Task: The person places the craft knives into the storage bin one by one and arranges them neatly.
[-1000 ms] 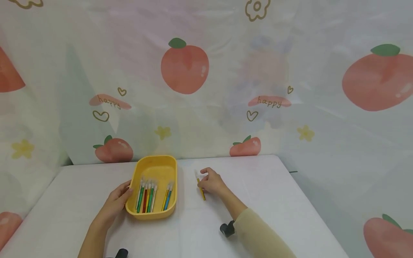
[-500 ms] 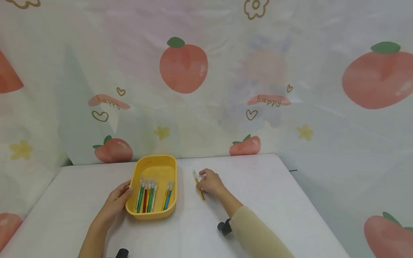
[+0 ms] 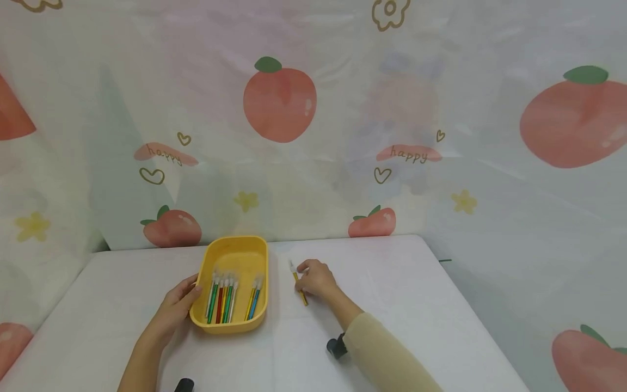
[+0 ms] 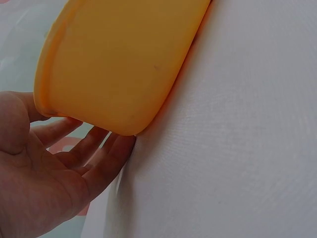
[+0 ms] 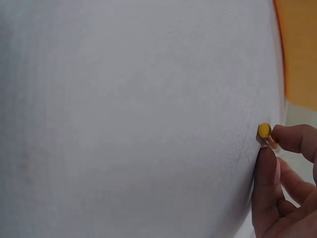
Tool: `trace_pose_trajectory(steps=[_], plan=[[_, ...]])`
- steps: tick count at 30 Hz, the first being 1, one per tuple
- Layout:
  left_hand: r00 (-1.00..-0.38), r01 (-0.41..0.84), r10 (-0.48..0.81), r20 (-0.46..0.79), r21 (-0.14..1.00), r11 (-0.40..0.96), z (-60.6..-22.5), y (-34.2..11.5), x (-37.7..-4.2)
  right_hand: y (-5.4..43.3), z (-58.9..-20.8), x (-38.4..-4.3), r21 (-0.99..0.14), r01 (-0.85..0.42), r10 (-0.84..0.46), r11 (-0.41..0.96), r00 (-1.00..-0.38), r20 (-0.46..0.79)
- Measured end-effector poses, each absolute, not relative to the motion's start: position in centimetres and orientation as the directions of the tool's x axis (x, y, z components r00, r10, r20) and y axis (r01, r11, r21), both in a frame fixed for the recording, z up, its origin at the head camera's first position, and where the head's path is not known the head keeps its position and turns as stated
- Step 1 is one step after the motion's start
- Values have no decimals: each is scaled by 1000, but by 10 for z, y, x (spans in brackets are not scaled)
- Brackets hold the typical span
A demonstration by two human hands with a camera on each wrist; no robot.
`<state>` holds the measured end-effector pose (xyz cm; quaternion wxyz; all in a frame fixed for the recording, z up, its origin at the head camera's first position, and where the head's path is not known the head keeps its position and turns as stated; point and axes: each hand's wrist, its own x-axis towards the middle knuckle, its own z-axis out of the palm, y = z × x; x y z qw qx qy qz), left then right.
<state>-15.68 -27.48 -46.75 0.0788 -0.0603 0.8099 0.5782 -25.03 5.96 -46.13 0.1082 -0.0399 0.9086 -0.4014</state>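
A yellow plastic basket [image 3: 243, 253] holds several slim pens [image 3: 223, 298] with coloured barrels and pale, clear-looking caps, lying in two groups. At its left side, my left hand [image 3: 178, 299] grips the basket, thumb at the rim and fingers against the outer wall. The left wrist view shows those fingers [image 4: 106, 158] bent along the basket's lower edge. To the right of the basket, my right hand [image 3: 317, 280] pinches a gold-yellow pen [image 3: 303, 298] between thumb and fingers, close over the table. Its round yellow end [image 5: 265, 130] faces the right wrist camera.
A white cloth covers the table [image 3: 392, 305]. Behind it hangs a backdrop [image 3: 313, 185] printed with peaches, hearts and flowers. Black wrist cameras [image 3: 336, 347] sit on both forearms.
My right hand has shifted slightly left, toward the basket, carrying the yellow pen with it. The left hand and the basket have stayed in place.
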Motion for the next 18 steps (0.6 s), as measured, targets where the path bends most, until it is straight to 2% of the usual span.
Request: trace_pose_trajectory(steps=[8, 18], plan=[[-982, -183, -3, -191, 932, 313, -468, -275, -156, 61, -463, -251, -730, 20, -156, 683, -973, -172], [-982, -179, 5, -190, 934, 309, -467, -276, -157, 64, -469, -251, -873, 102, -271, 477, -928, -257]])
